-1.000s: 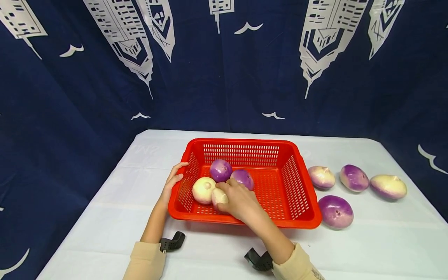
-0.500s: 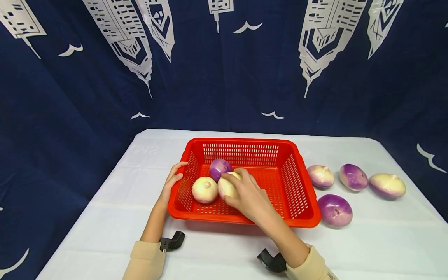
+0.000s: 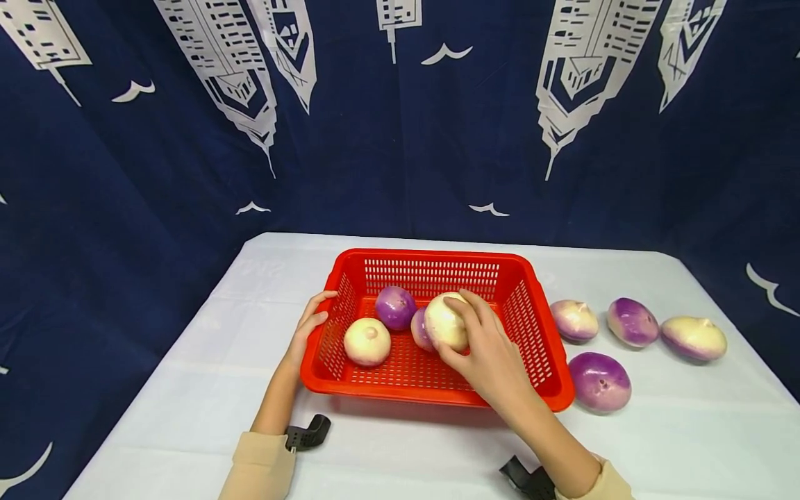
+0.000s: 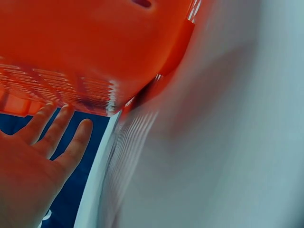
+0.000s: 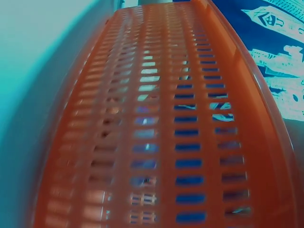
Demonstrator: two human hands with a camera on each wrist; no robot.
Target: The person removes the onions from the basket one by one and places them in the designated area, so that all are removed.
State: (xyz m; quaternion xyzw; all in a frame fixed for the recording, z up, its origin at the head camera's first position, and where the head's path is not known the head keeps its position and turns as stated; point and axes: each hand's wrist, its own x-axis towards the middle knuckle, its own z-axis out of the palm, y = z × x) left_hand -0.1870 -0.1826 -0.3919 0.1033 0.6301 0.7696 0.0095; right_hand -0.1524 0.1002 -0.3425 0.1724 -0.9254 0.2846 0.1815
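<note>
My right hand (image 3: 494, 351) holds a pale turnip (image 3: 445, 325) over the middle of the red basket (image 3: 437, 398), fingers on its far side and thumb at the near side. A purple turnip (image 3: 420, 332) is partly hidden behind it. In the basket's left part are another purple turnip (image 3: 396, 307) and a cream-topped turnip (image 3: 367, 342). My left hand (image 3: 304, 333) rests against the basket's left side near the rim. In the left wrist view its fingers (image 4: 76, 145) are extended against the slotted wall. The right wrist view shows mostly the basket's front wall (image 5: 161, 142).
Right of the basket on the white-covered table (image 3: 187, 410) lie several more turnips: a pale one (image 3: 573, 321), a purple one (image 3: 632, 322), a cream one (image 3: 694, 338) and a large purple one (image 3: 600, 382). A dark blue curtain (image 3: 400, 160) hangs behind.
My right hand has moved the pale turnip rightward inside the basket, away from the cream-topped one. The purple turnip behind it shows again. My left hand has stayed in place.
</note>
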